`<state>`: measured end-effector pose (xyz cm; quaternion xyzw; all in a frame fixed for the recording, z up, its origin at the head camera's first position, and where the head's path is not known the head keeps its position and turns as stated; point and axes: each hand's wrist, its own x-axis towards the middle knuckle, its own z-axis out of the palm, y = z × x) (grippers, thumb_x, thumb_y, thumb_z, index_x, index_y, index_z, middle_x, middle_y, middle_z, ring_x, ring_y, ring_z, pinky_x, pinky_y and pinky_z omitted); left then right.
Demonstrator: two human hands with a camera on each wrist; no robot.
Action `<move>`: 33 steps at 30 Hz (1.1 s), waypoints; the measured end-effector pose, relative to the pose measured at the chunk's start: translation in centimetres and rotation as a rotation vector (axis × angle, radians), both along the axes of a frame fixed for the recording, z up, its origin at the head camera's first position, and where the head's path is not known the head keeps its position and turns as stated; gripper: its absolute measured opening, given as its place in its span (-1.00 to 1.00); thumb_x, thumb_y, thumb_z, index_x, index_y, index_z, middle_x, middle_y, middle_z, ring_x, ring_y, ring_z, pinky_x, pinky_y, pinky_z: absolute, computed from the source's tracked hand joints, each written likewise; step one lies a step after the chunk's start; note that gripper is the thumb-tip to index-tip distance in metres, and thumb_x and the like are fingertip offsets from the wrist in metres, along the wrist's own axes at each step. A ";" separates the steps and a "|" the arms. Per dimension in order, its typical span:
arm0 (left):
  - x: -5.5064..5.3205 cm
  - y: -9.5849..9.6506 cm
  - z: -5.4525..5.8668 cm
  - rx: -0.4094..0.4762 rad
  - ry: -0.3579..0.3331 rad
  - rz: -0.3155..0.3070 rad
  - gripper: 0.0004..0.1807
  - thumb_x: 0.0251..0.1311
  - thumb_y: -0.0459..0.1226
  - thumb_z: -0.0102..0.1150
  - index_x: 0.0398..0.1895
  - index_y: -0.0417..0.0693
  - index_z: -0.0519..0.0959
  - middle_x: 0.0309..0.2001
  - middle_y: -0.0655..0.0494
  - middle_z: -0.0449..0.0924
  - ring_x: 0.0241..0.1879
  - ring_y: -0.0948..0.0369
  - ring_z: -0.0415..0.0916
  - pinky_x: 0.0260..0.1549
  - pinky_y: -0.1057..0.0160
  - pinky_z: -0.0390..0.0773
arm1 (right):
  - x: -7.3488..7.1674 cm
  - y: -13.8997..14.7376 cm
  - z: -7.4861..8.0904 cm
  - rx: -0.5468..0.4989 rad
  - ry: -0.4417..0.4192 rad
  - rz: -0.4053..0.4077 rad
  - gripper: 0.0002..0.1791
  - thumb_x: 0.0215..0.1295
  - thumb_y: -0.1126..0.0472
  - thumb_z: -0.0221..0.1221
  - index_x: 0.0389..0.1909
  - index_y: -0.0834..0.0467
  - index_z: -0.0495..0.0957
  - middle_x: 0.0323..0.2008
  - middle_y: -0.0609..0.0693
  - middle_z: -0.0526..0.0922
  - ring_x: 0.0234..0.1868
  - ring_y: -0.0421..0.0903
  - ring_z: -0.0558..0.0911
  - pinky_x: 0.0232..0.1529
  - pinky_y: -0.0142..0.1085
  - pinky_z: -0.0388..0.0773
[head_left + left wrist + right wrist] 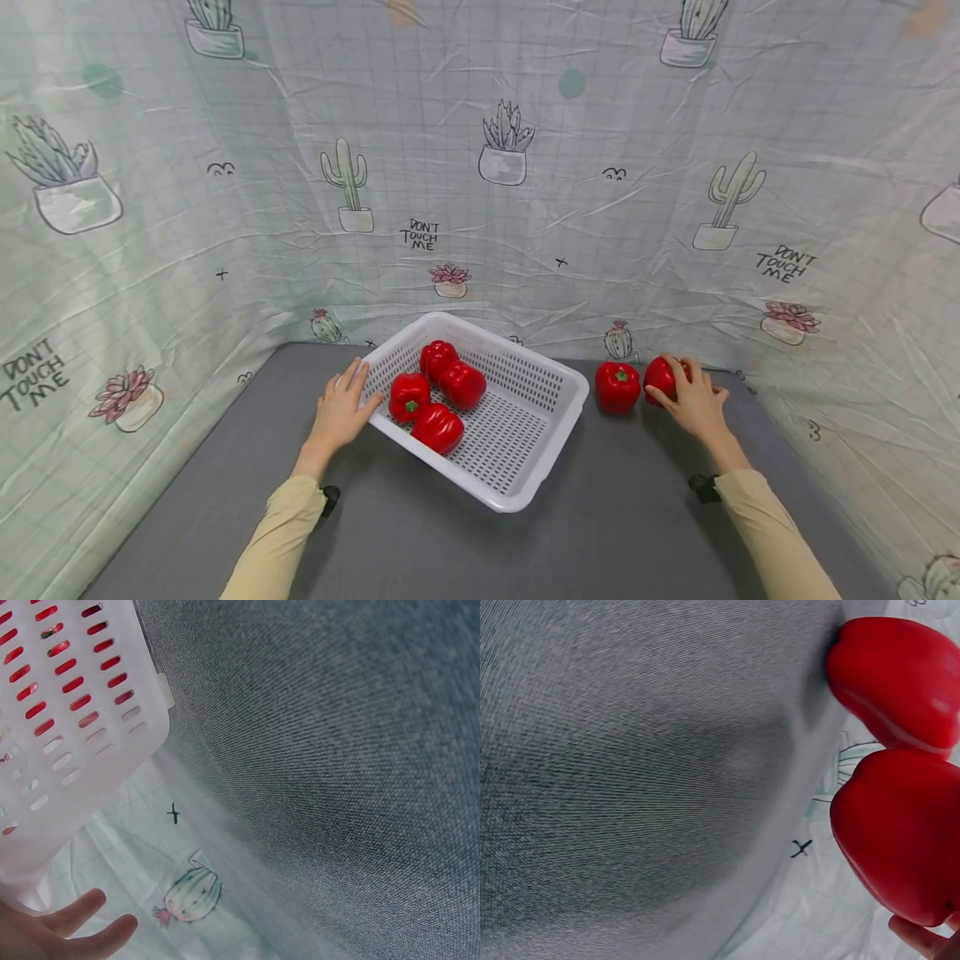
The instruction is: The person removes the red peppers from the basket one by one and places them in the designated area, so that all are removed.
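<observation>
My right hand (697,406) holds a red bell pepper (658,380) at the back right, fingers over its top and side. In the right wrist view that held pepper (896,832) appears close up, with fingertips (915,935) at its lower edge. Just left of it stands a second red bell pepper (617,387), green stem up. A white perforated plastic basket (517,379) sits in the middle, with several red bell peppers (410,397) toward its left end. My left hand (339,417) rests at the basket's left rim, its fingers extended; in the left wrist view two fingers (97,937) show beside the basket corner.
A dark grey cloth surface (585,533) lies beneath everything. Pale curtains (562,208) printed with cacti and potted plants enclose the back and both sides, close behind the basket and the two peppers at right. Black straps (705,489) sit at both wrists.
</observation>
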<state>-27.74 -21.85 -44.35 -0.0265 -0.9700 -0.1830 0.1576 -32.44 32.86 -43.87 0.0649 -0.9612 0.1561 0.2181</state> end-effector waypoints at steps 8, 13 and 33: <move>0.0 0.0 0.0 0.001 0.003 0.000 -0.31 0.18 -0.03 -0.05 0.31 -0.19 0.12 0.34 -0.20 0.03 0.21 -0.28 0.06 -0.05 -0.38 0.18 | -0.5 0.4 -0.8 0.012 -0.009 0.003 -0.29 0.11 -0.13 0.12 0.22 0.07 0.13 0.09 0.33 0.18 0.02 0.39 0.23 -0.22 0.34 0.03; 0.1 0.1 0.1 0.006 0.007 -0.003 -0.31 0.17 -0.04 -0.04 0.31 -0.19 0.13 0.34 -0.20 0.04 0.21 -0.29 0.06 -0.06 -0.38 0.19 | -0.7 0.5 -1.2 0.022 -0.023 0.001 -0.27 0.08 -0.11 0.16 0.22 0.06 0.14 0.09 0.32 0.19 0.03 0.39 0.24 -0.20 0.34 0.04; 0.1 0.0 0.0 0.005 0.014 0.000 -0.31 0.17 -0.04 -0.04 0.31 -0.19 0.13 0.34 -0.20 0.04 0.20 -0.28 0.08 -0.06 -0.38 0.19 | -1.0 0.4 -2.5 0.049 -0.096 0.031 -0.21 -0.01 -0.09 0.24 0.22 0.05 0.13 0.14 0.36 0.15 0.06 0.39 0.22 -0.20 0.36 0.01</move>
